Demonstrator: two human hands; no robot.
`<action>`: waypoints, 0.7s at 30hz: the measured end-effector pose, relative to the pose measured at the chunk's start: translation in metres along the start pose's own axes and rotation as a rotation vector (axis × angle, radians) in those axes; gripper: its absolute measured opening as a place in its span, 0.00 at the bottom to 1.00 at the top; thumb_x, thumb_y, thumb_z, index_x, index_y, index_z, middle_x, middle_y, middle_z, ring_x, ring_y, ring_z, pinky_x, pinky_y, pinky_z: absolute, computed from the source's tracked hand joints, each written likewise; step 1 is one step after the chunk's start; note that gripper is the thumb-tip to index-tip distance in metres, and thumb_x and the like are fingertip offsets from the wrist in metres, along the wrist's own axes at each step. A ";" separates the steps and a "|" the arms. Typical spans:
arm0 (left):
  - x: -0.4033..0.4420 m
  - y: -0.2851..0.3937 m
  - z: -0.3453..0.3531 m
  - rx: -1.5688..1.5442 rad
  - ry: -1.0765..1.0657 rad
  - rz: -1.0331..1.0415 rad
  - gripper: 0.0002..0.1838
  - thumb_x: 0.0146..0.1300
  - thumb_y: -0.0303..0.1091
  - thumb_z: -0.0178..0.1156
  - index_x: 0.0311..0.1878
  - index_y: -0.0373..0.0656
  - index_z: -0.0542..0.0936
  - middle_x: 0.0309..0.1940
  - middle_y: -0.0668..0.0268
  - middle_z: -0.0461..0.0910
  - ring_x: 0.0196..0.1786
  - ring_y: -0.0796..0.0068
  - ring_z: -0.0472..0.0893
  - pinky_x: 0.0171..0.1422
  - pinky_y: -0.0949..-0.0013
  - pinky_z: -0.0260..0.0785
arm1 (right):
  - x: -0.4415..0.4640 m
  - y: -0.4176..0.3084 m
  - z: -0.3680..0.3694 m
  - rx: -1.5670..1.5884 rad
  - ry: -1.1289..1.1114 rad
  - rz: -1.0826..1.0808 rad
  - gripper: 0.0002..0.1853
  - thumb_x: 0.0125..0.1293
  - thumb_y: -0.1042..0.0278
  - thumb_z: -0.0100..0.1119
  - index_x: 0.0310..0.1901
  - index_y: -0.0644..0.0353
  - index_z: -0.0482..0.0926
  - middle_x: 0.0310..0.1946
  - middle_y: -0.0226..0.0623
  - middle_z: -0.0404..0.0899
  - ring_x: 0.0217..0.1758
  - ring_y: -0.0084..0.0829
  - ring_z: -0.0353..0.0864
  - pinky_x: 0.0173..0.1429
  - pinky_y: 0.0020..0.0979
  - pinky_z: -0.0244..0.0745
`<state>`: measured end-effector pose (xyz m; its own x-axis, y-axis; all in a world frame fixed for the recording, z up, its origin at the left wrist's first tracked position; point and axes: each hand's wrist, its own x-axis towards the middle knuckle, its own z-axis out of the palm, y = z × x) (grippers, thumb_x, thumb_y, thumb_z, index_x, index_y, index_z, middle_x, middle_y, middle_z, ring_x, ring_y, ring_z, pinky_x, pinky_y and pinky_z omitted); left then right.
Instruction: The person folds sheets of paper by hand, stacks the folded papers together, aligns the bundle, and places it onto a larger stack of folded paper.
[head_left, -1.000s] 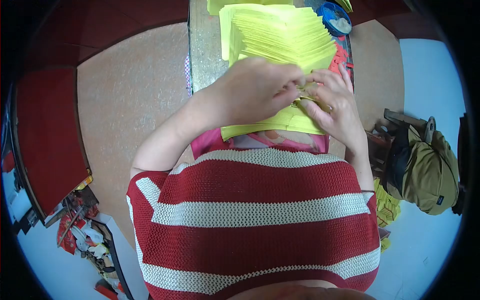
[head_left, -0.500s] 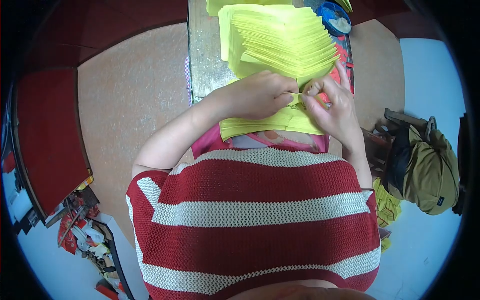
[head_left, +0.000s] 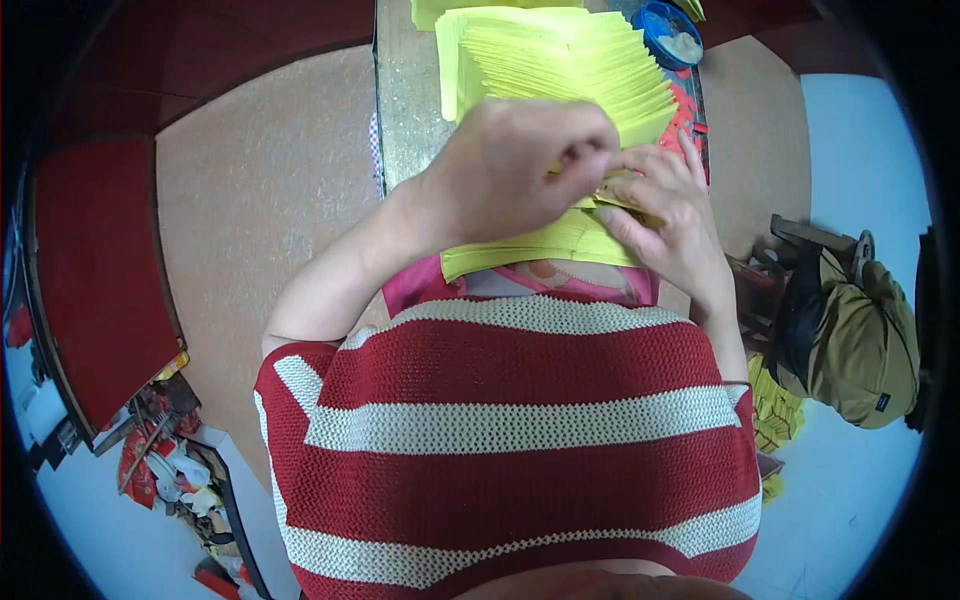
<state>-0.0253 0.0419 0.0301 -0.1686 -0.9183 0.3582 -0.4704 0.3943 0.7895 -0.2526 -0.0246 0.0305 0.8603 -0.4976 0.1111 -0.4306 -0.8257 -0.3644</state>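
My left hand (head_left: 535, 165) is raised over the near yellow paper, its fingers curled into a loose fist and slightly blurred by motion. Nothing shows inside the curl. My right hand (head_left: 665, 205) rests on the yellow paper with its fingers stretched out and its thumb apart. Beneath both hands lies a stack of folded yellow paper (head_left: 535, 250) at the near table edge. Just beyond them a thick fanned pile of yellow sheets (head_left: 555, 60) leans on the table. The left hand covers part of that pile and the paper's fold.
A blue bowl (head_left: 667, 35) with whitish contents stands at the table's far right, near red scraps (head_left: 682, 115). The worn table top (head_left: 408, 110) shows on the left. An olive bag (head_left: 855, 335) hangs at the right, with more yellow paper (head_left: 772, 410) below it.
My left hand has let go of the yellow paper strip and risen toward the camera. My right hand has gone from a pinch to lying flat on the paper.
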 end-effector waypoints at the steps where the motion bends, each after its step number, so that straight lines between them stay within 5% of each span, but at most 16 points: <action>1: -0.002 0.001 0.002 0.000 0.002 0.004 0.10 0.68 0.33 0.58 0.47 0.38 0.81 0.34 0.57 0.86 0.37 0.64 0.87 0.41 0.64 0.78 | 0.003 0.002 0.000 0.030 0.026 0.027 0.07 0.59 0.62 0.68 0.35 0.55 0.87 0.48 0.34 0.84 0.60 0.37 0.77 0.79 0.55 0.46; 4: -0.015 -0.014 0.021 0.122 -0.399 -0.145 0.14 0.71 0.35 0.53 0.50 0.37 0.82 0.36 0.50 0.84 0.41 0.50 0.84 0.49 0.54 0.75 | 0.005 -0.001 0.002 0.030 0.073 0.007 0.03 0.58 0.68 0.67 0.32 0.55 0.84 0.42 0.31 0.83 0.56 0.35 0.79 0.79 0.54 0.47; 12: -0.009 -0.026 0.023 -0.091 -0.477 -0.248 0.16 0.73 0.35 0.48 0.54 0.38 0.80 0.36 0.50 0.83 0.41 0.49 0.83 0.51 0.52 0.73 | -0.006 -0.008 -0.008 0.069 -0.047 0.072 0.06 0.57 0.72 0.66 0.29 0.56 0.75 0.27 0.30 0.78 0.39 0.32 0.82 0.79 0.55 0.48; 14: -0.012 -0.025 0.027 -0.079 -0.431 -0.199 0.16 0.73 0.35 0.48 0.53 0.38 0.80 0.35 0.50 0.83 0.41 0.49 0.83 0.50 0.52 0.73 | 0.000 -0.007 -0.003 0.083 0.102 0.013 0.06 0.56 0.73 0.66 0.31 0.55 0.76 0.26 0.29 0.78 0.37 0.33 0.83 0.79 0.55 0.48; 18: -0.007 -0.020 0.025 -0.028 -0.435 -0.185 0.14 0.73 0.35 0.48 0.48 0.36 0.79 0.35 0.50 0.83 0.41 0.50 0.83 0.48 0.53 0.73 | 0.007 -0.003 -0.001 0.156 0.136 0.021 0.06 0.56 0.73 0.66 0.32 0.55 0.76 0.28 0.28 0.80 0.39 0.31 0.83 0.79 0.55 0.48; 21: -0.002 -0.030 0.028 -0.056 -0.416 -0.167 0.12 0.72 0.34 0.50 0.45 0.35 0.80 0.35 0.51 0.83 0.40 0.53 0.84 0.47 0.55 0.74 | -0.004 -0.013 -0.021 -0.088 0.200 -0.031 0.07 0.58 0.71 0.67 0.37 0.53 0.79 0.35 0.28 0.82 0.47 0.31 0.83 0.80 0.55 0.46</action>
<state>-0.0352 0.0307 -0.0079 -0.4334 -0.9012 0.0023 -0.4749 0.2306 0.8493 -0.2558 -0.0173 0.0545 0.8057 -0.5073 0.3058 -0.4345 -0.8570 -0.2770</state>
